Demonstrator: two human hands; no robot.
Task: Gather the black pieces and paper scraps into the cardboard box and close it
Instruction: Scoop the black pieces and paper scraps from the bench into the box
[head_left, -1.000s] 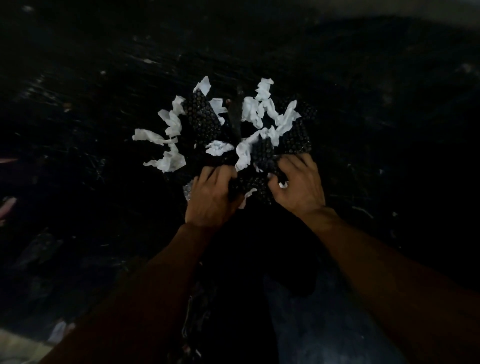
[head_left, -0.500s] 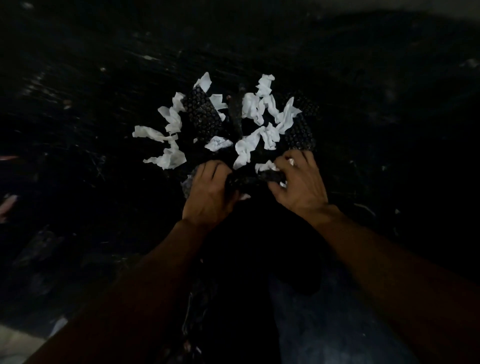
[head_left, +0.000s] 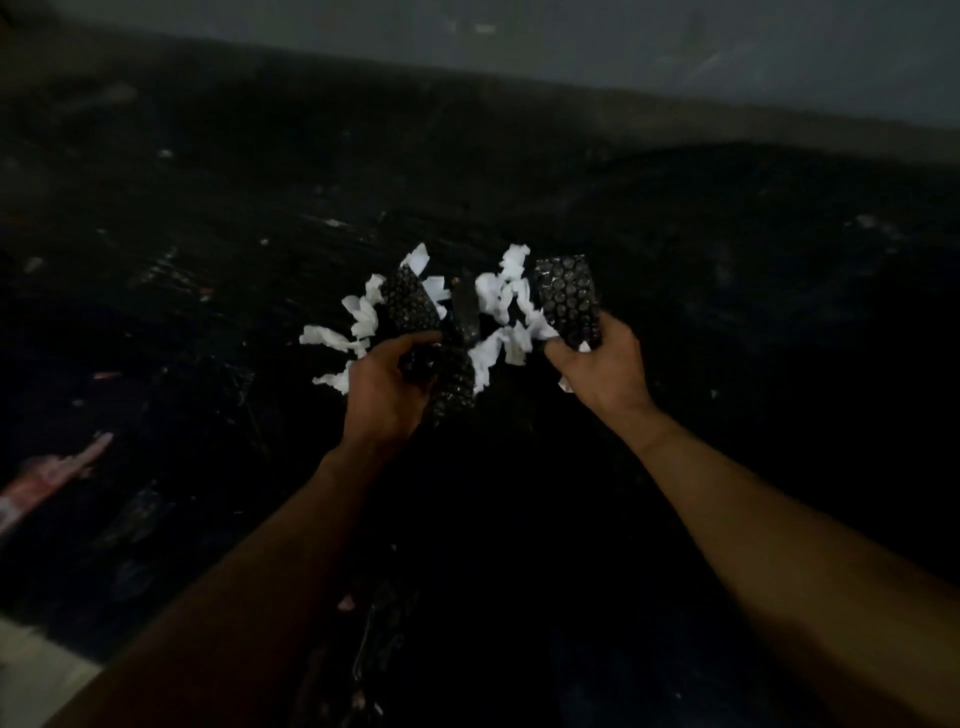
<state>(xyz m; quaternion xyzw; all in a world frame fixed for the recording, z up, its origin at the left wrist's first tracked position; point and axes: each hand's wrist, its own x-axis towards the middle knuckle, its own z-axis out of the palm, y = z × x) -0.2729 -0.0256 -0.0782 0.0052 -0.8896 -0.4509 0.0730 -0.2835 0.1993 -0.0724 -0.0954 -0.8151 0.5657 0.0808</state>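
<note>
The gathering step is in hand. At the centre of the frame, the left hand (head_left: 387, 384) is curled round a black piece (head_left: 453, 382) with a bumpy, bubble-like skin. The right hand (head_left: 602, 371) pinches a second black piece (head_left: 566, 299), flat and shiny, beside crumpled white paper scraps (head_left: 501, 304). The cardboard box is not visible. I think the next move must find it and drop in both handfuls.

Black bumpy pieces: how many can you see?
3 pieces: one in the left hand, one in the right hand, one among the scraps beyond the left hand. More may be hidden.
</note>
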